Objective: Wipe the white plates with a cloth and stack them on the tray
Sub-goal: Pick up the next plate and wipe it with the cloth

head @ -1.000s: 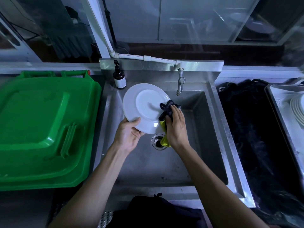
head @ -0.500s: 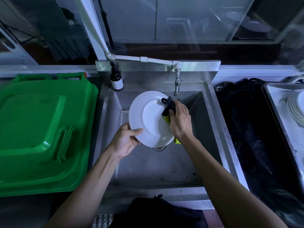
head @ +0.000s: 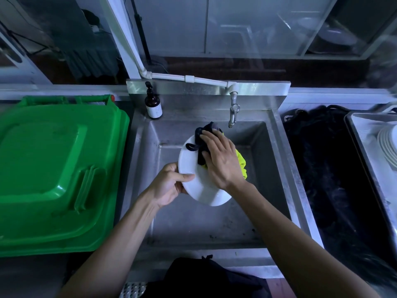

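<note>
Head view: we look down into a steel sink (head: 214, 224). We note one white plate (head: 199, 186) held above the basin, tilted, its face turned up toward the camera. The left hand (head: 166, 188) is closed on the plate's left rim, thumb across the face and fingers curled behind. The right hand (head: 221, 160) lies nearly flat on the plate's upper right part, fingers spread and pressing a cloth (head: 203, 145) against it. The cloth is dark where it shows past the fingertips and bright yellow-green where it bunches out beyond the far side of the hand. It covers the plate's upper edge.

We record a tap (head: 233, 111) on the back wall of the sink, just above and right of the cloth, not touching it. A brown pump bottle (head: 153, 104) stands upright on the sink's back left corner. A green bin lid (head: 53, 168) fills the area left of the sink. To the right, past a dark mass we cannot identify, a metal tray (head: 363, 145) sits at the frame edge, with a stack (head: 387, 145) of white plates on it, partly cut off. The plate in hand is well apart from the tray.
</note>
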Motion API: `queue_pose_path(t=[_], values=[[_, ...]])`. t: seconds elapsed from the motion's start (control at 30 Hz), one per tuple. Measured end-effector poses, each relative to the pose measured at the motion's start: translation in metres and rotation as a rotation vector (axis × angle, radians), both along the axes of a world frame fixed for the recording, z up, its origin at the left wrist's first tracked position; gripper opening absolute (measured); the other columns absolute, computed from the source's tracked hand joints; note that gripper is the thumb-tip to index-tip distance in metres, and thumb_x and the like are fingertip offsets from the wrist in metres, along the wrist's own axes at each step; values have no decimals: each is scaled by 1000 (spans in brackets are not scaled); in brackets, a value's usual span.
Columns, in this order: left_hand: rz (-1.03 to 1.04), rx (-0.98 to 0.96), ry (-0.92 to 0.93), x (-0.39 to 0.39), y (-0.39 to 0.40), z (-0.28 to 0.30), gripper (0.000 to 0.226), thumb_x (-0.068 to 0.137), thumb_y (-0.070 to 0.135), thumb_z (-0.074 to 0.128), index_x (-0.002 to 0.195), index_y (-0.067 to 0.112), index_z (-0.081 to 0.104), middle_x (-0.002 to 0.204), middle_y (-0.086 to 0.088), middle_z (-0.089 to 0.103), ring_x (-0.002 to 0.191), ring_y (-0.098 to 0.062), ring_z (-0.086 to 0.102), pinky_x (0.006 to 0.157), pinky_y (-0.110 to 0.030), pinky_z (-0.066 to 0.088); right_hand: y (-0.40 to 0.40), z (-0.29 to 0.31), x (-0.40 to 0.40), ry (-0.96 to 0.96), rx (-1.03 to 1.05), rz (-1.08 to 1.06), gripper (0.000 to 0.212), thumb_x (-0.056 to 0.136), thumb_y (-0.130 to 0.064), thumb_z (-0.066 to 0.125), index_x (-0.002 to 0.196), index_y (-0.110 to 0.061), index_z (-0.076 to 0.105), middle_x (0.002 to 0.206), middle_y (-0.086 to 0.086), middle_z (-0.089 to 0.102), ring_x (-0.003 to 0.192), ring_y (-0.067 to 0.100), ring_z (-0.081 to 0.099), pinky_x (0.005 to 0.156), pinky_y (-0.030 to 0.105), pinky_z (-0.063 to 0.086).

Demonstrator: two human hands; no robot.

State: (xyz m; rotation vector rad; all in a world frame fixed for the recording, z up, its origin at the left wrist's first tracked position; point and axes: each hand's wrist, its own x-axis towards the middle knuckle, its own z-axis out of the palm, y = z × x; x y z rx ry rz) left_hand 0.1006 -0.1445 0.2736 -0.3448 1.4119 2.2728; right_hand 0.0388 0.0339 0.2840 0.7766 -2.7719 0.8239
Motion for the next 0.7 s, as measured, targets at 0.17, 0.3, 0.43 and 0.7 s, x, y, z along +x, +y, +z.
queue_pose_path(t=[0.17,0.3,0.43,0.7], values=[[-65,-8,37,-2,-1,0,26,78,0,68,98,14,78,98,-12,73,93,-28,70,70,-41,58,-9,3,10,94,22,160,42,100,-20,47,139,-9,52,150,0,49,147,27,31,117,44,25],[-102,33,80,-2,-2,-1,29,81,-4,65,101,16,74,99,-12,68,96,-28,68,72,-44,57,-14,9,10,157,46,232,36,102,-23,44,135,-13,55,142,-3,54,144,25,34,115,39,25],[-75,-20,54,-1,-3,1,26,79,0,67,101,12,74,100,-14,70,95,-29,68,71,-42,59,-16,10,2,131,40,211,36,102,-25,44,135,-15,54,142,-6,54,144,23,34,112,42,29],[-7,-91,48,3,5,5,39,73,4,73,112,4,70,107,-17,74,95,-32,71,72,-41,61,-8,0,-14,-35,-136,-62,36,104,-28,41,136,-17,53,144,-7,52,145,18,31,112,39,27]])
